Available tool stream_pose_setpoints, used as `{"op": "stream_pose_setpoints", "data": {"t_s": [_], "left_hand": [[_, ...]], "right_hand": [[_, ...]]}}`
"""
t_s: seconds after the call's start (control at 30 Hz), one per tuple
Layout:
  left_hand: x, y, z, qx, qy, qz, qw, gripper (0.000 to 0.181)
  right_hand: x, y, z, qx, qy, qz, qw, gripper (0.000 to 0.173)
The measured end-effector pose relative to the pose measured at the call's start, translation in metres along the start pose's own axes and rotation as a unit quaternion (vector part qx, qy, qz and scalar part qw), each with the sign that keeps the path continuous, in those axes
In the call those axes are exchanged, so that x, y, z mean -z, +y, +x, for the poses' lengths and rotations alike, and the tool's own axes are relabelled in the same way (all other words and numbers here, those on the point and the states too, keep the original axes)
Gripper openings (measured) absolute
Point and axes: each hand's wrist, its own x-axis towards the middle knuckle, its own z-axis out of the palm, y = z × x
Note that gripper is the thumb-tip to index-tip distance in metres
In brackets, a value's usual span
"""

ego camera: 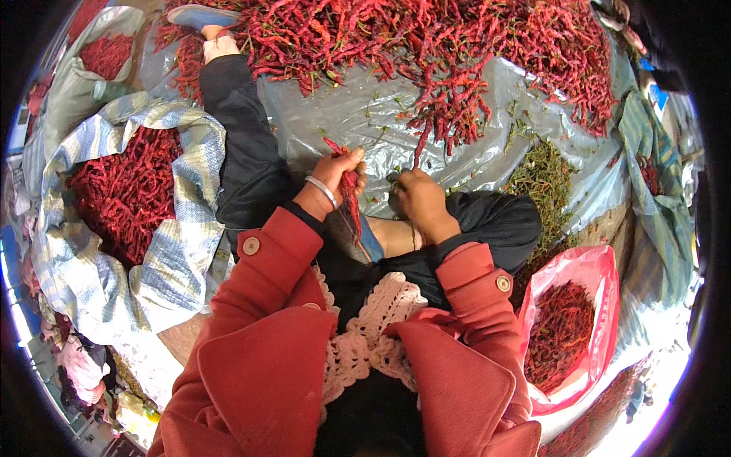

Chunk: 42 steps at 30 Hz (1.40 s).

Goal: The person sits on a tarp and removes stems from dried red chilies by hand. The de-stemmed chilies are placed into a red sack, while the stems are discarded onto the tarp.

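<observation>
Several red chili peppers [349, 191] are clutched in my left hand [337, 177], their ends sticking out above and below the fingers. My right hand [421, 200] grips one dark red chili [421, 145], which points up from the fingers toward the loose chilies; something small and dark green is at the fingertips. Under and ahead of both hands spreads a clear plastic sheet [337, 108] with scattered green stems. A large heap of red chilies [371, 34] covers its far part, and a tongue of it reaches down near my right hand.
A striped woven sack [197, 148] full of chilies stands at the left, a paler sack [57, 97] behind it. Right of my bent leg lies a pile of green stems [542, 177]. A red plastic bag [608, 297] holds darker chilies at lower right. My other leg [243, 125] stretches forward.
</observation>
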Motion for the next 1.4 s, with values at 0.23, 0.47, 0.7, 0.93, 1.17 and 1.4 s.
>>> {"op": "stream_pose_setpoints", "data": {"t_s": [0.23,0.47,0.7,0.93,1.17,1.4], "left_hand": [[-0.013,-0.021,-0.004,-0.023,-0.02,0.17,0.985,0.022],[-0.029,-0.03,0.005,0.044,-0.046,0.096,0.993,0.017],[-0.037,-0.029,0.012,0.032,0.017,0.304,0.952,0.007],[-0.002,-0.022,0.016,-0.186,0.113,0.367,0.905,0.012],[0.001,-0.012,0.022,-0.065,0.021,0.043,0.997,0.012],[-0.022,-0.028,0.008,-0.055,0.009,0.095,0.994,0.021]], "right_hand": [[0.018,-0.004,0.005,-0.311,-0.027,0.619,0.721,0.016],[0.026,-0.021,0.008,-0.333,-0.033,0.655,0.677,0.017],[0.009,-0.015,0.005,-0.315,0.049,0.61,0.726,0.013],[0.048,-0.007,-0.002,-0.302,-0.219,0.601,0.707,0.01],[0.029,0.069,0.03,-0.358,0.058,-0.115,0.925,0.02],[0.025,0.016,0.014,-0.256,0.02,0.242,0.936,0.016]]}}
